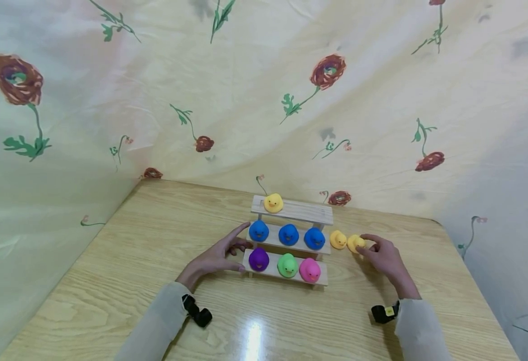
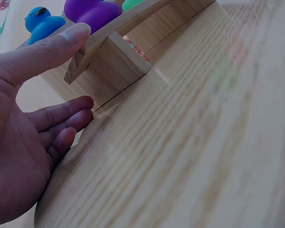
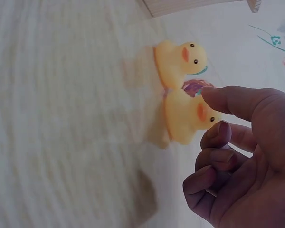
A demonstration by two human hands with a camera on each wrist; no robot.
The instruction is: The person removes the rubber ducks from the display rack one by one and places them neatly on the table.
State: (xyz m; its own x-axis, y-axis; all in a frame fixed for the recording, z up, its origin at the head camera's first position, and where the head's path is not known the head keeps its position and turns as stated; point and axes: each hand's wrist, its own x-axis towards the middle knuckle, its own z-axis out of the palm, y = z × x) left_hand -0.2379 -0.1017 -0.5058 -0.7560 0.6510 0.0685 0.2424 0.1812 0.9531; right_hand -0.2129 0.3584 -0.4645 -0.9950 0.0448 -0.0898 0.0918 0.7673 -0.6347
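Observation:
A three-tier wooden rack (image 1: 293, 210) carries small rubber ducks. My left hand (image 1: 220, 254) is at its left end, index finger by the middle shelf and thumb against the lower shelf's corner; the other fingers are loosely bent beside the rack's leg (image 2: 116, 64). My right hand (image 1: 383, 255) pinches the head of a yellow duck (image 1: 355, 243) between thumb and a finger, to the right of the rack. A second yellow duck (image 1: 338, 239) stands beside it, near the middle shelf. In the right wrist view, the fingers partly cover the pinched duck (image 3: 183, 118).
On the top shelf sits one yellow duck (image 1: 273, 203). Three blue ducks (image 1: 288, 234) line the middle shelf. A purple duck (image 1: 258, 259), a green duck (image 1: 288, 265) and a pink duck (image 1: 310, 271) sit below. Flowered cloth (image 1: 245, 90) hangs behind the wooden table (image 1: 155, 230).

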